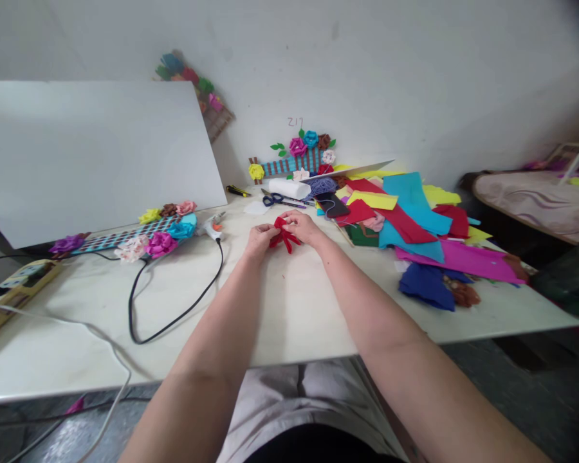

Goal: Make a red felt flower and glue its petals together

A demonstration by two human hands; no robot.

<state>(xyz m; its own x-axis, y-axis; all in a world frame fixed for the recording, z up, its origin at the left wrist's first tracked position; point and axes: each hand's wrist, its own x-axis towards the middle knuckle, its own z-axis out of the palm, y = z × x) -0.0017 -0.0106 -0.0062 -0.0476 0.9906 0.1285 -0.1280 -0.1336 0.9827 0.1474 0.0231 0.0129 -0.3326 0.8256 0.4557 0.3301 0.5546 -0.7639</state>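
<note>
Between my hands, just above the white table point(289, 308), is a piece of red crepe paper point(287, 240) with several strips or petals spreading toward me. My left hand point(261, 238) pinches its left side with the fingertips. Across from it, my right hand point(300, 226) grips the upper right part, fingers closed on the paper. Behind my hands lie dark-handled scissors point(271, 199) and a white roll point(289, 188). A glue gun point(213, 226) rests to the left, its black cord looping over the table.
Colourful crepe paper sheets point(405, 206) pile up on the right. At left is a woven strip with paper flowers point(159, 244), before a leaning white board point(96, 161). Another flowered piece point(294, 164) leans on the wall. A power strip point(22, 292) and white cable point(101, 334) occupy the left edge.
</note>
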